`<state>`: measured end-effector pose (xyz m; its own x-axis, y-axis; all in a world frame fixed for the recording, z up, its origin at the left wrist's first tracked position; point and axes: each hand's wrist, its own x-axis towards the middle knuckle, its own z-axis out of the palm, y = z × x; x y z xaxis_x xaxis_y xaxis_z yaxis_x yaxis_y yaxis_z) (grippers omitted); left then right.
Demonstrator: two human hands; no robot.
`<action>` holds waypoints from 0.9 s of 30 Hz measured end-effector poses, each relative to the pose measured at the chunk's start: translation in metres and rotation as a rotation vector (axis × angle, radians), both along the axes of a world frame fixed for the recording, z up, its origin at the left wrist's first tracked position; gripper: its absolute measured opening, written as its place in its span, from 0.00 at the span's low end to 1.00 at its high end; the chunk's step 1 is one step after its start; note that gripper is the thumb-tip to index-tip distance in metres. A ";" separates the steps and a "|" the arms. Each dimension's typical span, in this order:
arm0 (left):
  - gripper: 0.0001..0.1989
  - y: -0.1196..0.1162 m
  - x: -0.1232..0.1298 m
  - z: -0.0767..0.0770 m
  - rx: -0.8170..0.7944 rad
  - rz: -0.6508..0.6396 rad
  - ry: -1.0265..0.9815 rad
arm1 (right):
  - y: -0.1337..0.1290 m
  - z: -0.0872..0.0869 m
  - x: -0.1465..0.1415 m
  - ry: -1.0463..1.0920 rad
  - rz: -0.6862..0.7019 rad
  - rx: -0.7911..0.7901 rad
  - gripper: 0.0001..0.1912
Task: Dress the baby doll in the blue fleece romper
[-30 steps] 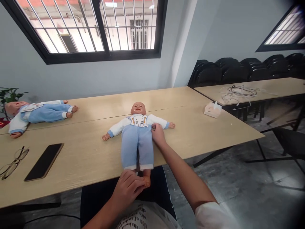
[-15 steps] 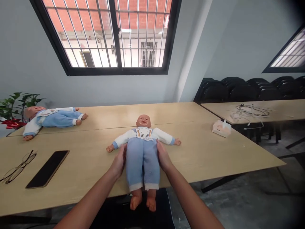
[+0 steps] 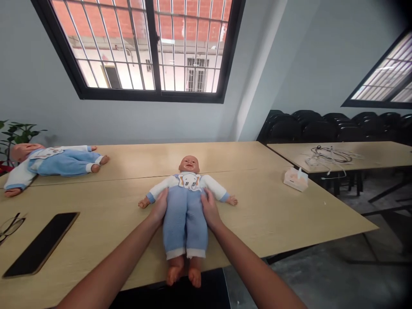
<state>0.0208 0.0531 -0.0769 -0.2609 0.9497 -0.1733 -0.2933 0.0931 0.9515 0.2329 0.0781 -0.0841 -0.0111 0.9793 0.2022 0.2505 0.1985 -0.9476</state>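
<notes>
A baby doll (image 3: 186, 214) in blue trousers and a white-sleeved top with an elephant bib lies on its back on the wooden table (image 3: 257, 214). Its head points away from me, its arms are spread, and its feet reach the table's front edge. My left hand (image 3: 160, 207) is closed around the doll's left-hand side in view, at the waist. On the opposite side my right hand (image 3: 210, 210) grips the waist, fingers against the cloth. Parts of the fingers of both hands are hidden by the doll's body.
Another doll (image 3: 61, 163) lies at the back left near a plant (image 3: 19, 136). A black phone (image 3: 43, 242) and glasses (image 3: 11, 227) rest at the left. A tissue box (image 3: 295, 179) stands on the right. Cables (image 3: 331, 155) lie on a second table; stacked chairs (image 3: 302, 126) stand behind.
The view has turned slightly to the right, so most things sit further left. Both hands stay at the doll's sides and seem to have slid a little up towards its chest.
</notes>
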 end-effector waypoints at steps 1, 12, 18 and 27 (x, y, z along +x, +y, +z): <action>0.25 0.006 -0.005 -0.001 0.024 0.040 0.048 | 0.004 0.000 -0.003 -0.025 -0.026 0.042 0.22; 0.29 0.020 -0.050 -0.015 0.117 0.155 0.338 | 0.048 0.013 -0.008 -0.285 0.033 0.586 0.11; 0.30 0.019 -0.044 -0.012 0.128 0.057 0.328 | 0.037 0.032 -0.001 -0.263 0.273 0.637 0.16; 0.30 0.008 -0.042 -0.004 0.241 -0.210 0.336 | 0.003 0.060 -0.018 -0.528 0.857 0.729 0.29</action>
